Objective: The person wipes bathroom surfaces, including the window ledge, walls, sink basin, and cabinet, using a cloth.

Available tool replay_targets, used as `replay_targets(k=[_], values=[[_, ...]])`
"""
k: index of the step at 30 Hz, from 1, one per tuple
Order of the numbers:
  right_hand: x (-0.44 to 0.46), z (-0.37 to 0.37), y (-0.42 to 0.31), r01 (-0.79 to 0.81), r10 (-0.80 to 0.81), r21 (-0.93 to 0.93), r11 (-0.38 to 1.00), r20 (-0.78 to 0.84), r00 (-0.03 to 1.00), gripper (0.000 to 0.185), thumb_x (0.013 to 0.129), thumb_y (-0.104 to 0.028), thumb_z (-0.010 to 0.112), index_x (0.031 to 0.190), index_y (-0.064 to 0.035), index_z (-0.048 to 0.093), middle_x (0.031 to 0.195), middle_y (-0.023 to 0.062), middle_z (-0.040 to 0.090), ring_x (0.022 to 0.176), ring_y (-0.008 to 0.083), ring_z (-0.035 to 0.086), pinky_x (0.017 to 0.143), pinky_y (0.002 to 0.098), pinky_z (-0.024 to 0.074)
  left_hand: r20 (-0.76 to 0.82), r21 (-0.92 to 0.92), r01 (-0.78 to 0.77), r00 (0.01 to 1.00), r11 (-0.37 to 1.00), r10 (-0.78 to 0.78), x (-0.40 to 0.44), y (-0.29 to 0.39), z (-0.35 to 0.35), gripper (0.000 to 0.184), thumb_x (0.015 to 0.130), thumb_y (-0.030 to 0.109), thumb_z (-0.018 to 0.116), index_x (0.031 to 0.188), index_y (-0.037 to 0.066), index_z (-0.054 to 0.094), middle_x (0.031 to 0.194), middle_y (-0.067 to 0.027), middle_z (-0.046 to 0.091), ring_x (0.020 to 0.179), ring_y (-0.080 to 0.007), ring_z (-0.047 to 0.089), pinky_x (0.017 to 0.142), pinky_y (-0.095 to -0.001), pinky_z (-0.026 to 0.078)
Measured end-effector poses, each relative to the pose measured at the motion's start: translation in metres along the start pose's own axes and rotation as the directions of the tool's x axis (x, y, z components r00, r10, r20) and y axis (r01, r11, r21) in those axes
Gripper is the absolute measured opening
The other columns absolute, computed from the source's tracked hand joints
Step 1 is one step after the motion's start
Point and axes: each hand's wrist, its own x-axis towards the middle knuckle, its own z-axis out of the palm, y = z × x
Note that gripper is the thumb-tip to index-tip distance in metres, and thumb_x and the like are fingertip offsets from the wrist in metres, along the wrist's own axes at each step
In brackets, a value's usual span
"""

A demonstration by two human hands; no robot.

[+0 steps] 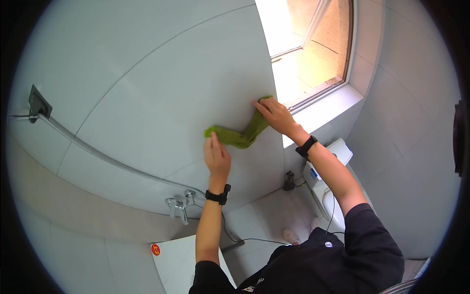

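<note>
A green cloth [242, 139] is stretched between both hands against the grey tiled wall [196, 83], its middle sagging in a fold. My left hand [217, 159] has its fingertips on the cloth's left end, which pokes out above them. Higher and to the right, beside the window edge, my right hand [279, 117] is closed on the other end, its fingers bent over the fabric. Part of that end is hidden beneath the hand. Both wrists wear black bands.
The open window [308, 54] with its white sill [323, 112] is at upper right. Below stand a toilet [334, 208] and a dark brush holder [289, 181]. A shower hose [117, 164] runs along the wall to a tap [181, 206]; a white board [181, 264] is at lower left.
</note>
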Motion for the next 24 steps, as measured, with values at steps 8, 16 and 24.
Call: replay_targets(k=[8,16,24], values=[[-0.026,-0.092,-0.004,-0.162,0.155,-0.041,0.986,-0.129,0.979,0.014,0.08,-0.004,0.068,0.091,-0.0074,0.058,0.095,0.0035,0.057,0.092,0.0226,0.058,0.076,0.0343,0.0513,0.094,0.131,-0.026,0.995,0.991,0.013,0.031,0.028,-0.064,0.017,0.092,0.0,0.066,0.109,-0.003,0.064,0.109,-0.0198,0.062,0.1,-0.0378,0.06,0.085,-0.0454,0.049],[-0.148,-0.284,-0.012,-0.492,0.344,0.077,0.867,0.623,0.703,0.023,0.087,-0.025,0.073,0.095,-0.0076,0.06,0.093,0.0091,0.064,0.089,0.0322,0.067,0.076,0.0443,0.0542,0.444,-0.083,0.208,0.883,0.975,-0.151,-0.016,0.14,-0.087,0.006,0.1,0.005,0.055,0.104,0.001,0.058,0.102,-0.0158,0.064,0.094,-0.0387,0.06,0.082,-0.0464,0.046],[-0.291,-0.474,-0.073,-0.731,0.683,-0.14,0.668,0.503,0.529,0.02,0.09,-0.024,0.071,0.097,-0.0071,0.062,0.091,0.0088,0.062,0.09,0.0311,0.066,0.076,0.0446,0.0538,0.805,-0.295,0.356,0.593,0.887,0.03,-0.073,0.302,-0.102,0.008,0.102,0.009,0.055,0.104,0.002,0.058,0.086,-0.0184,0.064,0.074,-0.0357,0.062,0.067,-0.0421,0.049]])
